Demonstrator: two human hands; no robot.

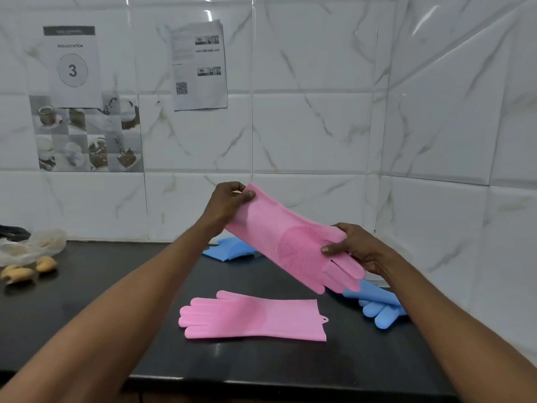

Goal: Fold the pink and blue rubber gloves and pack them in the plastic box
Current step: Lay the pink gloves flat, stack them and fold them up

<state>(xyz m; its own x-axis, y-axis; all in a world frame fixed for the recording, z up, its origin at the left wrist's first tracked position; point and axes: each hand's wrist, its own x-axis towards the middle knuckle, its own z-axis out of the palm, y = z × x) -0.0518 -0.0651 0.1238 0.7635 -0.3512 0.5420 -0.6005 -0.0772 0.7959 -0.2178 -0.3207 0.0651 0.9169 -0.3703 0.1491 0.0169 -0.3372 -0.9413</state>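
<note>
I hold a pink rubber glove (286,239) stretched out in the air above the black counter (116,330). My left hand (228,206) pinches its cuff at the upper left. My right hand (353,247) grips its palf near the fingers, which hang down to the right. A second pink glove (252,317) lies flat on the counter below, fingers pointing left. One blue glove (377,305) lies at the right, partly under the held glove. Another blue glove (229,250) lies behind, partly hidden. No plastic box is in view.
A crumpled clear plastic bag (32,245) and some pale yellowish pieces (26,270) lie at the counter's left. Marble-tiled walls with paper sheets (199,65) close the back and right. The counter's front edge runs along the bottom.
</note>
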